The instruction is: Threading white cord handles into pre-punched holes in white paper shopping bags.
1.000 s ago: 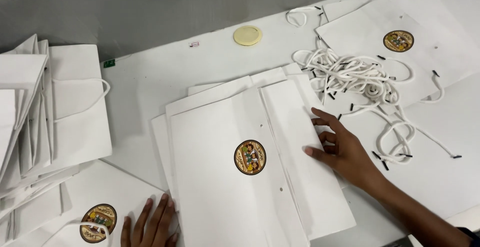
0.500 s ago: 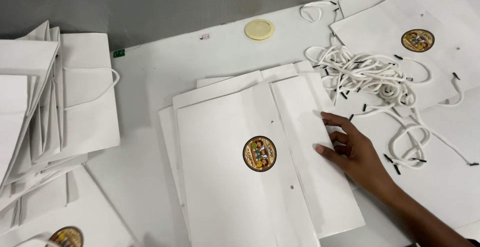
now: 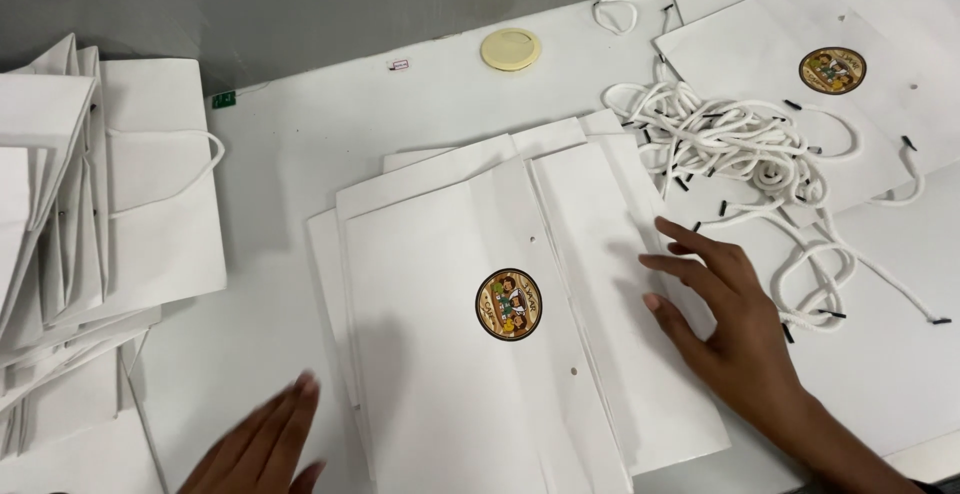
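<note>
A: Where is the right hand [image 3: 735, 329]?

B: It lies flat, fingers spread, holding nothing. The palm rests on the right edge of the top bag [image 3: 500, 354], fingertips on the folded side panel.

A: And the left hand [image 3: 262, 444]?

B: It sits low at the bottom edge, blurred, fingers stretched out and open, over the bare desk [image 3: 300, 174] just left of the bag. I cannot tell if it touches the desk.

A: Where is that bag?

B: In the middle of the desk, between the two hands. It is flat, white, with a round coloured sticker [image 3: 509, 304] near its centre and two small holes beside the fold. It lies on top of a few more flat bags whose edges stick out above and to the left.

A: What is beyond the right hand?

B: A tangle of white cords [image 3: 735, 149] with black tips, just past the fingers. It partly lies on another flat bag [image 3: 800, 24] with the same kind of sticker, at the upper right.

A: And on the left?

B: A stack [image 3: 110, 214] of white bags, with a cord handle showing, well apart from the left hand. A round cream disc [image 3: 510, 49] sits near the desk's far edge.
</note>
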